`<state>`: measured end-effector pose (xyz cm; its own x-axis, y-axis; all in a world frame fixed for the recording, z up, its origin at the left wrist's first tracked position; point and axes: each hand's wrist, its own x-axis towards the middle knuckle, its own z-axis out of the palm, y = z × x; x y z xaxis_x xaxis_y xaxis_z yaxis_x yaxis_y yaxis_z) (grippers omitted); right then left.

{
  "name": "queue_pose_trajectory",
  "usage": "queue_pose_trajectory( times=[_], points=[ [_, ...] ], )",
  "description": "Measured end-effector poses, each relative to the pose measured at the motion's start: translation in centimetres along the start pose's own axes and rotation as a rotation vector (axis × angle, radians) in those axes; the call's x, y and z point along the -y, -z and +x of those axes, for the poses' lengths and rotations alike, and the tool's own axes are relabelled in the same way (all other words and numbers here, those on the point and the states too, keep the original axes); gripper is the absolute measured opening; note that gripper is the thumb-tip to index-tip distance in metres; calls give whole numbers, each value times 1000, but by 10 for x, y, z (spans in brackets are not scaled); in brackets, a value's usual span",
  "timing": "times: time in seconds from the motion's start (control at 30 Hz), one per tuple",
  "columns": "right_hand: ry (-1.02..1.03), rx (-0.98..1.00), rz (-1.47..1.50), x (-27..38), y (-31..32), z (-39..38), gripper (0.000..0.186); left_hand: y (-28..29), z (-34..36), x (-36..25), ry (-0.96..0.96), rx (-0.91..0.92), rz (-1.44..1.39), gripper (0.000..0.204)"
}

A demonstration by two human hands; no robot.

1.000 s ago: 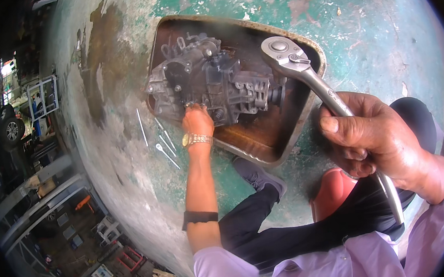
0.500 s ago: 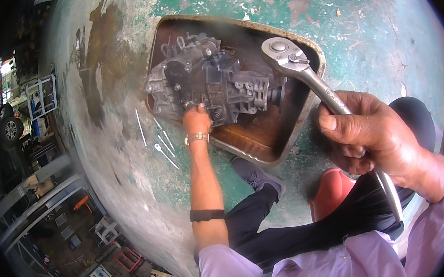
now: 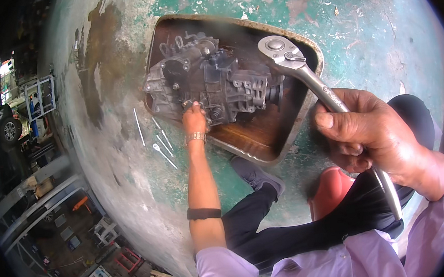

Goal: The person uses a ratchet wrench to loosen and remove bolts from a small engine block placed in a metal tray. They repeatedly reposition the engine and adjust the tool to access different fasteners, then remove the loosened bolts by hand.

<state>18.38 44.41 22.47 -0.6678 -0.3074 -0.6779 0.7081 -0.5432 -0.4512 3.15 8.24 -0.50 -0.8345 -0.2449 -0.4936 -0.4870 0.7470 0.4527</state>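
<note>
A long steel ratchet wrench [image 3: 329, 95] is gripped in my right hand [image 3: 372, 133], fingers wrapped round its handle. Its round head is raised toward the upper left and looks large, close in front of the view. My left hand [image 3: 195, 121] reaches forward to the near side of a grey metal gearbox [image 3: 217, 86], closed against its casing with the thumb uppermost. What its fingertips grip there is partly hidden by the hand. The gearbox lies on its side in a rusty metal tray [image 3: 264, 140], overhanging the tray's left edge.
Left of the tray, a small ratchet [image 3: 164, 155], a thin rod [image 3: 139, 127] and slim extension pieces [image 3: 162, 136] lie on the worn green floor. A red stool [image 3: 332, 191] stands by my leg, and my shoe [image 3: 257, 175] is near the tray. Shelves with tools fill the far left.
The whole view has shifted very slightly. My right hand with the ratchet wrench sits a touch further left; my left hand stays at the gearbox, its fingers slightly altered.
</note>
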Motion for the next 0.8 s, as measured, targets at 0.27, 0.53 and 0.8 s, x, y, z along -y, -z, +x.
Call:
queue_pose_trajectory(
  times=[0.27,0.53,0.8],
  points=[
    [-15,5,-11,-1,-1,3,25,4,-9,-14,-517,-210,637,34],
    [-6,7,-30,0,-5,1,24,10,-14,-10,-698,-228,629,32],
    [-10,9,-20,-2,-3,2,24,-4,1,-3,135,19,-118,41]
  ],
)
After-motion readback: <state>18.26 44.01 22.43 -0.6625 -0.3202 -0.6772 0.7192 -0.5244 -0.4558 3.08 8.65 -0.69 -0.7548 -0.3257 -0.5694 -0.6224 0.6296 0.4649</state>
